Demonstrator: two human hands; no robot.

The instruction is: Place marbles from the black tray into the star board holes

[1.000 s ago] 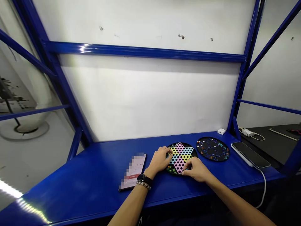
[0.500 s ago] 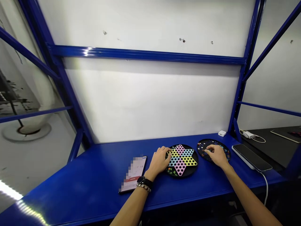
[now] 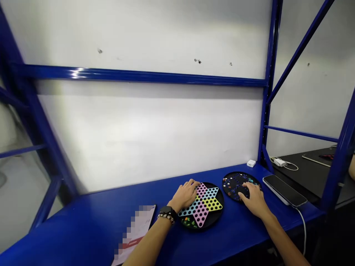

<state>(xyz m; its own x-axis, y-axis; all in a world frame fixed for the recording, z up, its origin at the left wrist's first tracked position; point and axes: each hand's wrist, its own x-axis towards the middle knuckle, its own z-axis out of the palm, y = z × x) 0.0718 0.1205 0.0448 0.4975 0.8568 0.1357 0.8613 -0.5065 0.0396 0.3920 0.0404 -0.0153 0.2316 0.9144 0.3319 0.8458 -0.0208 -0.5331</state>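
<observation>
A star-shaped Chinese checkers board [image 3: 200,212] in pink, blue and yellow, full of round holes, lies in a black round tray [image 3: 215,217]. Green and orange pieces [image 3: 189,222] show in the tray below the star's left side. My left hand [image 3: 185,195] rests over the upper left of the board, fingers stretched and slightly bent, covering part of it. To the right is a second black round tray [image 3: 235,181] holding many small coloured balls. Over its near right edge is my right hand [image 3: 253,199], thumb and forefinger apart, with nothing visible between them.
A tablet or phone [image 3: 138,232] with a lit, partly blurred screen lies at the left on the blue table [image 3: 91,225]. At the right a dark-screened phone [image 3: 285,189] sits on a white block with a cable. A small white box [image 3: 251,163] stands near the wall.
The camera view has turned right and tilted up a little. My right thumb and fingers, which were pinched over the ball tray, have parted. My left hand stays at the board.
</observation>
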